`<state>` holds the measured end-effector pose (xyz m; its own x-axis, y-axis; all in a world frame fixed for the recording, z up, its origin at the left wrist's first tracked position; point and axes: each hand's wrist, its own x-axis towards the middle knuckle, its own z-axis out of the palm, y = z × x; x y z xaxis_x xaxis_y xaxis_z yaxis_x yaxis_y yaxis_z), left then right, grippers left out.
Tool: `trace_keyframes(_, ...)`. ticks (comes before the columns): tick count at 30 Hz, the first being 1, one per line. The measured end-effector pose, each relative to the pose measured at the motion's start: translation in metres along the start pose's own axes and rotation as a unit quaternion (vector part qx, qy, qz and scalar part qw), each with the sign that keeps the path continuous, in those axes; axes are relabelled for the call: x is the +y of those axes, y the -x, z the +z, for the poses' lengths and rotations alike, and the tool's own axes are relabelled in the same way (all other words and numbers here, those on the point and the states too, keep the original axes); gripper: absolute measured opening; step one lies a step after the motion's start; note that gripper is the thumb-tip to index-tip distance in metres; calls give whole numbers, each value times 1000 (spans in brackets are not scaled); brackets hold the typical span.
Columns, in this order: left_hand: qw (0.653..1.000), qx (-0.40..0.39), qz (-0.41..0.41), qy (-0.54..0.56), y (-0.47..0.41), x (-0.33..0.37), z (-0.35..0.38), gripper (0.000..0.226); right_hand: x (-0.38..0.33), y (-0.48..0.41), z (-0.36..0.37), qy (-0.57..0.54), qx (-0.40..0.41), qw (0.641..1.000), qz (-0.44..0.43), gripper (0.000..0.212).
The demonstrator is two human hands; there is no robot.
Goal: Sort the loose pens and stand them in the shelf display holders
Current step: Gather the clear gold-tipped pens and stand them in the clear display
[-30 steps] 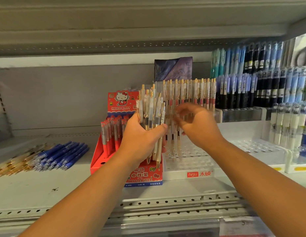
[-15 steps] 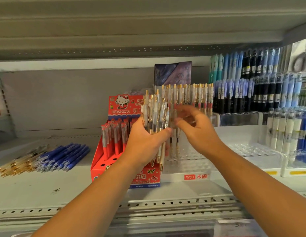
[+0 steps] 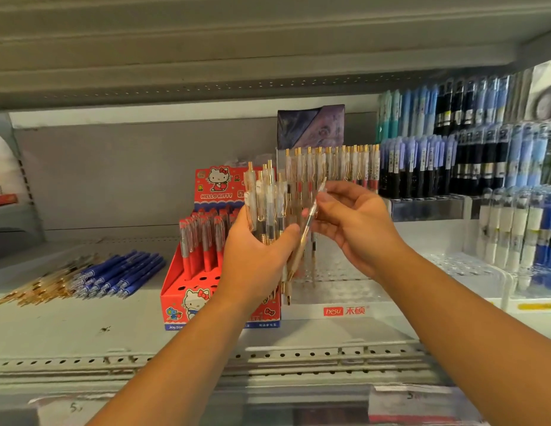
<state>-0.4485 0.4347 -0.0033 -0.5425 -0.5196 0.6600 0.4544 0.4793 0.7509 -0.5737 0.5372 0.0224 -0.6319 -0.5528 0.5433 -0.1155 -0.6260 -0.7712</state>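
While the left hand (image 3: 255,256) grips a bundle of clear gold-trimmed pens (image 3: 265,204), the right hand (image 3: 357,229) pinches one tilted clear pen (image 3: 302,244).

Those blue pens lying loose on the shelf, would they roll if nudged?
Probably: the blue pens look round-barrelled and lie flat on the smooth shelf. Packed side by side, they would likely jostle neighbours rather than travel far.

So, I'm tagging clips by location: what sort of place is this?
Likely a stationery shop aisle: perforated metal shelving, a Hello Kitty display box of red pens, and tiered racks of upright pens.
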Motion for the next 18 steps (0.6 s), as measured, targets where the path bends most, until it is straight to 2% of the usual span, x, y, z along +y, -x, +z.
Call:
trace_keyframes(6,997,-25,15,-67,3,-5,-6,29,-4,-10,-12,135,90,984,-71,17)
trace_keyframes(10,998,-24,5,-57,4,-5,-8,27,2,-13,-13,289,121,939,-142,24)
trace_keyframes(18,998,-6,19,-65,4,-4,-11,28,7,-14,-18,327,111,930,-130,21)
